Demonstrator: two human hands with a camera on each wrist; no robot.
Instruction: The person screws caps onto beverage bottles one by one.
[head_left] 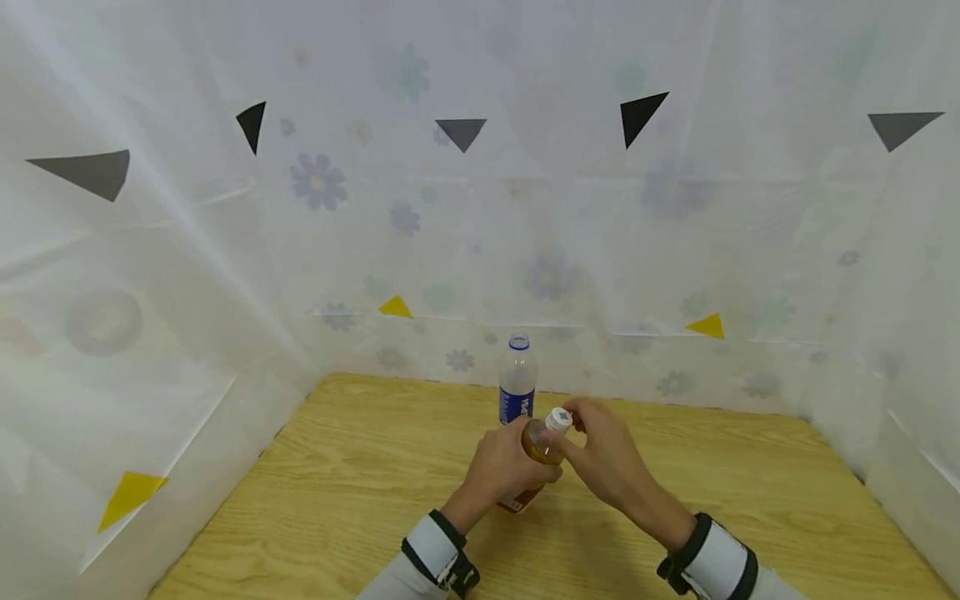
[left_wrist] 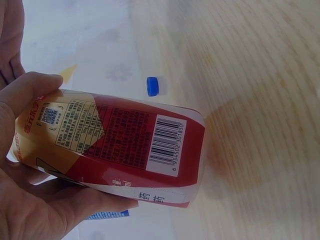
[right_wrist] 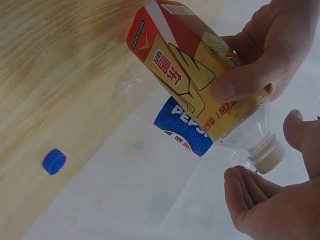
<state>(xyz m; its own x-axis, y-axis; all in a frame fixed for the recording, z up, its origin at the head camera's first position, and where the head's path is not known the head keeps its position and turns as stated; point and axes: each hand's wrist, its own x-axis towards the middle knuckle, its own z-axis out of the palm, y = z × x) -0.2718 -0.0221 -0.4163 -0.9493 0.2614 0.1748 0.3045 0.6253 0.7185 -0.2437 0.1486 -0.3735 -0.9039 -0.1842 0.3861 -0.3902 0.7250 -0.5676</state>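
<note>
My left hand (head_left: 504, 463) grips a drink bottle (left_wrist: 115, 140) with a red and gold label, tilted above the table. Its white cap (right_wrist: 268, 156) sits on the neck. Around that cap is my right hand (head_left: 603, 454), thumb and fingers spread apart; the right wrist view shows a gap between thumb and cap. Just behind stands an uncapped clear Pepsi bottle (head_left: 517, 379) with a blue label, its lower part hidden by my left hand in the head view. A loose blue cap (right_wrist: 54, 161) lies on the table in both wrist views.
The wood-grain table (head_left: 360, 467) ends at a whitish flower-patterned sheet (head_left: 555, 208) behind and at both sides. Black, grey and yellow triangles (head_left: 397, 307) are stuck on the sheet. Dark bands (head_left: 442, 554) with devices circle both wrists.
</note>
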